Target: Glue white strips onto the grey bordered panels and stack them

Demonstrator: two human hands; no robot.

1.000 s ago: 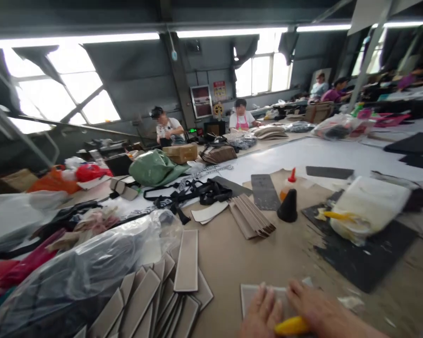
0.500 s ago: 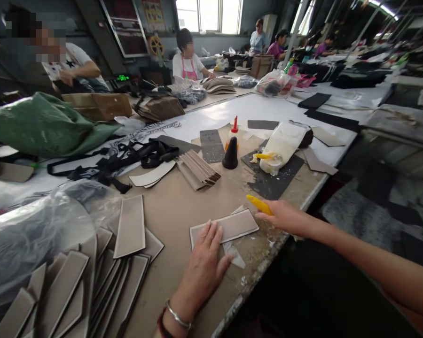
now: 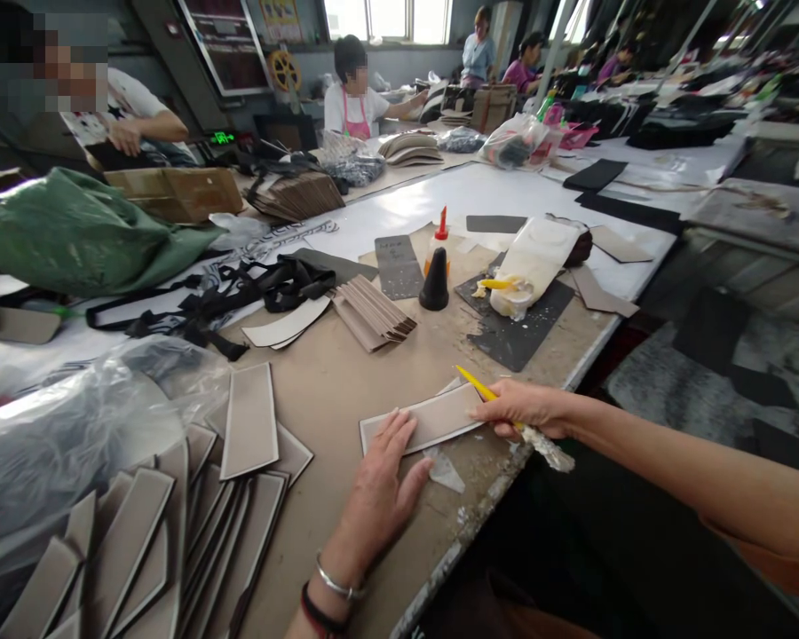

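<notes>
A beige rectangular panel [image 3: 432,421] with a pale, dark-lined border lies on the tabletop in front of me. My left hand [image 3: 387,475] rests on its left end, fingers stretched out flat and thumb apart. At the panel's right end is my right hand [image 3: 516,408], closed round a yellow-handled glue brush [image 3: 474,382]. The brush's whitish, glue-caked end [image 3: 549,451] sticks out below that hand, over the table edge. Just under the panel lies a small translucent scrap [image 3: 445,470]. Another pale piece shows partly behind the panel.
Many bordered panels [image 3: 249,422] are piled at the left beside clear plastic [image 3: 73,444]. Beyond my hands stand a stack of folded pieces [image 3: 373,312], a black cone [image 3: 434,282], a red-tipped bottle [image 3: 442,229] and a glue-smeared white container [image 3: 539,257]. Co-workers sit across the table.
My right hand has turned and come down to the panel's right end, so the brush's glue-caked end now shows below it. The left hand stays on the panel, its thumb slightly shifted.
</notes>
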